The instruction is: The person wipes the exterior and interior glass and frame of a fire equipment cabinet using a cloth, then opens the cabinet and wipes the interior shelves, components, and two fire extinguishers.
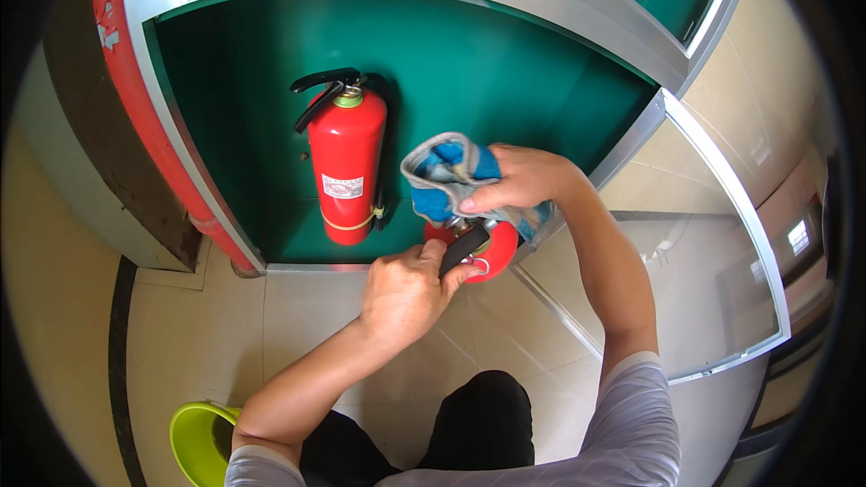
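My left hand (pixel 408 293) is closed around the black handle (pixel 463 249) of a red fire extinguisher (pixel 505 251), seen from above at the cabinet's front edge. In my right hand (pixel 526 182) is a bunched blue cloth with grey edging (pixel 444 173), held just above that extinguisher's top. Whether the cloth touches the metal there I cannot tell. The cloth and both hands hide much of the extinguisher. A second red fire extinguisher (pixel 348 158) stands upright inside the cabinet, left of my hands, with black levers and a white label.
The green-backed cabinet (pixel 244 63) has a silver metal frame. Its glass door (pixel 713 280) hangs open at the right. A red pipe (pixel 149 108) runs along the left side. A lime-green bucket (pixel 194 437) stands on the tiled floor at lower left, near my left elbow.
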Tool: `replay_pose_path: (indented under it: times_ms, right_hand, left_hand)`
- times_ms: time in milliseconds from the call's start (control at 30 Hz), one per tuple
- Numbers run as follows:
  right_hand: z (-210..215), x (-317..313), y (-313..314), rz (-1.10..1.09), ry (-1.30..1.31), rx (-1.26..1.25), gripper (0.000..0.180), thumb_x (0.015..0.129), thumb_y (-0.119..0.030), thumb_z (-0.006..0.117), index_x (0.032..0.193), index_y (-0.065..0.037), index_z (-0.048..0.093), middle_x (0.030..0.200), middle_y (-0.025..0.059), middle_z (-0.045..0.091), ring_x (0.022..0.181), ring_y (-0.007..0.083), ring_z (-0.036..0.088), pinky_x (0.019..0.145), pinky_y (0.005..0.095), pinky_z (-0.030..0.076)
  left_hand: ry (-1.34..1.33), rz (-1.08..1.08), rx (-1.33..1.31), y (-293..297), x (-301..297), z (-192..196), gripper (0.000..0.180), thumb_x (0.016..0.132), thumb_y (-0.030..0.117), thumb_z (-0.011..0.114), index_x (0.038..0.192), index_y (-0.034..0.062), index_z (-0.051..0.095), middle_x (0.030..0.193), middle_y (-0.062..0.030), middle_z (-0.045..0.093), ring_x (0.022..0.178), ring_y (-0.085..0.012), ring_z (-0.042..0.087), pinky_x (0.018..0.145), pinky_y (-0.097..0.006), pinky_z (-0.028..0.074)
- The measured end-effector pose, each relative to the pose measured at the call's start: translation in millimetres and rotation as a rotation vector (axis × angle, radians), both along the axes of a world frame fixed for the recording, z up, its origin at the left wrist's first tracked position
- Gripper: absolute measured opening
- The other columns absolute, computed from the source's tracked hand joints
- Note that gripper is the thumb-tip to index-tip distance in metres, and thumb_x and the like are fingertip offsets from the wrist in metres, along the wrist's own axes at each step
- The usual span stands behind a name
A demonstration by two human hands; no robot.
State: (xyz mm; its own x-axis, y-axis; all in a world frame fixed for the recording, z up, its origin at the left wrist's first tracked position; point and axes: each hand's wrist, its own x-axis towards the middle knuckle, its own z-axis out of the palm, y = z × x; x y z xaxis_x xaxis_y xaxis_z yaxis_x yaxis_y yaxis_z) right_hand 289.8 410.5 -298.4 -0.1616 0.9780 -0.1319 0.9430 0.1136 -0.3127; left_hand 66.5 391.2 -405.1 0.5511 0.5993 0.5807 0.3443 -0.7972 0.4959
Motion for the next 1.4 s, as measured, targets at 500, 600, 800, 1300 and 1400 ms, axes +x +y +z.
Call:
replay_pose_path:
  times_ms: [500,600,800,1300,1400]
  right_hand:
    - [-4.5,-33.3,5.7,0.086,-0.140,-0.212,0.056,0.073,-0.050,0.071,0.081,0.005,0.065,0.072,0.0191,0.063,0.065,0.0246,0.062,0.056,0.0419,0.047]
    - [-5.4,-2.5,-32.0,-0.330,0.224,-0.112,0.063,0.071,-0.047,0.078,0.112,-0.003,0.060,0.096,0.0135,0.065,0.086,0.0240,0.063,0.072,0.0373,0.051]
    - [-42.0,18.7,-70.9,-0.115,0.471,0.279,0.064,0.067,-0.032,0.083,0.116,0.000,0.060,0.109,0.0138,0.064,0.103,0.0253,0.061,0.087,0.0371,0.049]
    - [-127.2,-51.9,-70.0,-0.038,0.164,1.184,0.057,0.067,-0.030,0.081,0.112,-0.001,0.061,0.121,0.0165,0.057,0.117,0.0410,0.052,0.100,0.0478,0.038]
    - [-101.4,-36.8,-65.5,-0.019,0.197,1.066,0.053,0.060,-0.028,0.081,0.105,-0.005,0.065,0.117,0.0149,0.059,0.116,0.0373,0.053,0.095,0.0468,0.040]
  left_hand:
    - [-0.124,-0.048,0.013,12.6,-8.3,-4.3,0.040,0.081,0.039,0.076,0.079,0.0019,0.061,0.067,-0.0136,0.065,0.056,-0.0330,0.064,0.052,-0.042,0.051]
    - [-0.093,-0.026,-0.027,20.6,-15.5,-3.6,0.041,0.082,0.040,0.075,0.076,0.0028,0.059,0.066,-0.0133,0.064,0.055,-0.0340,0.062,0.051,-0.042,0.050]
    - [-0.109,-0.001,-0.054,27.5,-9.7,-3.5,0.042,0.082,0.040,0.075,0.074,0.0023,0.058,0.063,-0.0132,0.063,0.052,-0.0338,0.060,0.049,-0.041,0.049]
    - [-0.163,0.122,-0.097,38.4,-11.2,-7.9,0.034,0.085,0.030,0.075,0.080,-0.0006,0.061,0.059,-0.0187,0.061,0.053,-0.0337,0.063,0.050,-0.039,0.048]
    - [-0.171,0.079,-0.133,35.0,-11.1,-7.4,0.035,0.085,0.029,0.076,0.083,-0.0035,0.064,0.057,-0.0144,0.058,0.048,-0.0207,0.058,0.049,-0.033,0.046]
